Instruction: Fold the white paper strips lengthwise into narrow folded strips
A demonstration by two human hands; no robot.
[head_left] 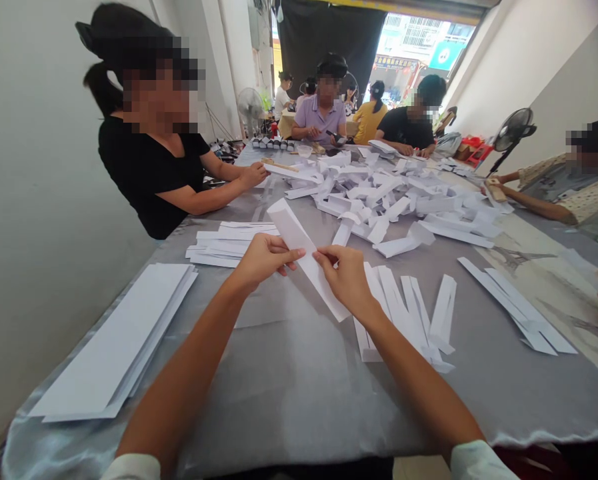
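A long folded strip of white paper (295, 230) is held up slantwise over the table, its upper end to the left and its lower end to the right. My left hand (266, 260) pinches its left edge near the middle, thumb on the front. On the opposite edge my right hand (343, 270) grips it with thumb and fingers, the two thumbs almost meeting. Below and right of my right hand lie several folded paper strips (413, 310), partly hidden by my forearm. Behind my left hand rests a small stack of folded strips (216, 247).
A stack of flat white sheets (113, 333) lies at the left on the grey tablecloth (279, 400). A large heap of folded papers (373, 193) fills the table's middle. More strips (519, 303) lie at the right. Co-workers sit around the table, one person in black (149, 160) close at left.
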